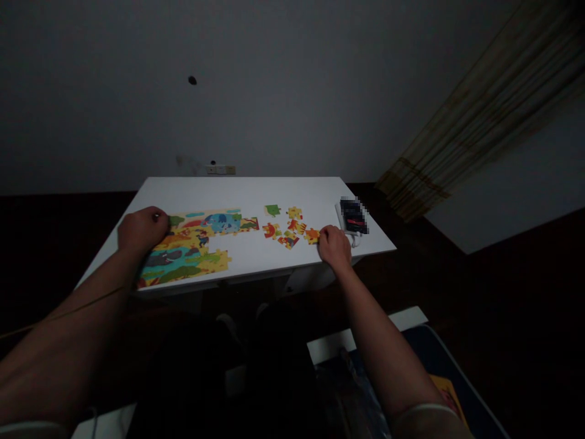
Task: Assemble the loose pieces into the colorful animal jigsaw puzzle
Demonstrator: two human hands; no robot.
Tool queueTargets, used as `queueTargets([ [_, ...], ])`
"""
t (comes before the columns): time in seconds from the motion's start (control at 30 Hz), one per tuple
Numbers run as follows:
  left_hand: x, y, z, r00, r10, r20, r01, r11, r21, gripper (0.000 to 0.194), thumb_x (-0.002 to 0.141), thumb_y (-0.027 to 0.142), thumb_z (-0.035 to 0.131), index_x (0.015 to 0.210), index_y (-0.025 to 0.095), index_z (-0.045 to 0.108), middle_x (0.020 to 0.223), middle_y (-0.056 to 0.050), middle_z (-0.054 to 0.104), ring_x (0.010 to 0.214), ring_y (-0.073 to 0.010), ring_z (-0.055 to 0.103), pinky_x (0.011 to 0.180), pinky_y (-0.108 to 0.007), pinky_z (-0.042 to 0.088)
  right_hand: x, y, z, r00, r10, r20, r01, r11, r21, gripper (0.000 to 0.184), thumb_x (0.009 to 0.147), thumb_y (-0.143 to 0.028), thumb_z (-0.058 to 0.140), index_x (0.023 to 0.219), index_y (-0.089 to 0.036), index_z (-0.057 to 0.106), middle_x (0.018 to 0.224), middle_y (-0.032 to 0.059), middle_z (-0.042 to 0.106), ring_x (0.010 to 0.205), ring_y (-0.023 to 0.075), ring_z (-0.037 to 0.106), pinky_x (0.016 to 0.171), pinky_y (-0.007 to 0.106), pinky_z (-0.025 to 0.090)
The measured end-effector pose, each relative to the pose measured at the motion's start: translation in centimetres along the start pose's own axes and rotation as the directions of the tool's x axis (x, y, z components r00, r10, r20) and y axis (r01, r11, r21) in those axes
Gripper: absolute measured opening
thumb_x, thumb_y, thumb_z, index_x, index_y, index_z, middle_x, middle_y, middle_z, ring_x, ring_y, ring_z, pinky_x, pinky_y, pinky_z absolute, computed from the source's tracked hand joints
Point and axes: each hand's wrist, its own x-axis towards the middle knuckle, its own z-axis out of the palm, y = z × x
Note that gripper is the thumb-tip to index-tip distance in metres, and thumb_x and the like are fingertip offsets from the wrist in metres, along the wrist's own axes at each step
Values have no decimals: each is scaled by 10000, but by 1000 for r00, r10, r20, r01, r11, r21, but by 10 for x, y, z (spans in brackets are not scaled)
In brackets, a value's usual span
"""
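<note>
My right hand [334, 247] is curled just right of the orange jigsaw piece [312, 236], and my left hand [143, 229] is against the green piece [174, 221], but can't tell if either's gripping.

Both arms reach forward and away from the head camera, bare along the forearms, well apart and angled inward toward each other. The left forearm [77, 323] comes in from the lower left corner, thick and foreshortened, and the left hand [142, 229] lies back-up with its fingers [161, 217] curled over and pointing right. The right forearm [384, 347] rises from the lower right, and the right hand [334, 249] sits a little lower in view, also back-up, its fingers [325, 235] curled toward the left. Whether either hand is closing on anything is too small to tell.
</note>
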Motion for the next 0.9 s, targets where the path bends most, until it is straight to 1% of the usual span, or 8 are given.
queueTargets([
  [0.1, 0, 1, 0, 1000, -12, 17, 12, 1000, -8, 453, 1071, 478, 589, 1302, 176, 836, 1244, -174, 837, 1082, -310, 733, 948, -458, 580, 0, 3, 2, 1000, -17, -12, 18, 999, 28, 381, 1072, -186, 437, 1270, -175, 762, 1305, 166, 777, 1208, 319, 668, 1029, 402, 467],
  [0.23, 0, 1, -1, 1000, -19, 5, 19, 1000, -13, 444, 1072, 484, 585, 1297, 196, 837, 1267, -161, 839, 1107, -315, 741, 944, -444, 574, -1, 5, 4, 999, -25, -25, 26, 999, 46, 407, 1047, -152, 420, 1284, -173, 750, 1325, 164, 767, 1220, 314, 665, 1045, 398, 461],
  [0.4, 0, -1, 0, 1000, -2, 17, 2, 1000, -6, 455, 1078, 491, 552, 1288, 206, 837, 1292, -166, 843, 1107, -322, 733, 928, -430, 561, -2, 6, 4, 999, -27, -36, 29, 999, 41, 395, 1053, -169, 421, 1276, -179, 747, 1317, 162, 771, 1227, 317, 664, 1043, 405, 467],
  [0.53, 0, -1, 0, 1000, 2, -1, -2, 1000, -8, 459, 1072, 483, 562, 1291, 190, 839, 1248, -159, 848, 1058, -302, 719, 913, -408, 539, 0, 8, 7, 999, -27, -41, 29, 998, 47, 376, 1045, -192, 439, 1255, -181, 752, 1312, 164, 775, 1212, 319, 674, 1023, 408, 479],
  [0.67, -5, 3, -2, 1000, -5, 5, 5, 1000, 1, 438, 1066, 459, 551, 1294, 210, 831, 1229, -128, 853, 1045, -283, 721, 875, -367, 519, 1, 10, 12, 998, -8, -60, 13, 997, 75, 354, 1038, -253, 491, 1260, -182, 758, 1287, 163, 785, 1193, 329, 685, 1002, 415, 488],
  [0.77, -7, 5, -4, 1000, 5, 1, -5, 1000, 2, 421, 1066, 433, 533, 1263, 213, 833, 1228, -149, 854, 1078, -314, 743, 866, -384, 524, 2, 12, 14, 997, 2, -73, 5, 996, 90, 359, 1032, -293, 513, 1267, -182, 761, 1259, 165, 793, 1184, 339, 689, 995, 426, 489],
  [0.9, -8, 4, -2, 1000, 13, -16, -13, 1000, -10, 402, 1063, 416, 523, 1214, 221, 840, 1217, -186, 856, 1104, -358, 766, 860, -424, 541, 1, 12, 14, 998, 9, -66, -3, 997, 81, 348, 1019, -307, 520, 1226, -188, 774, 1232, 165, 796, 1166, 343, 690, 980, 432, 490],
])
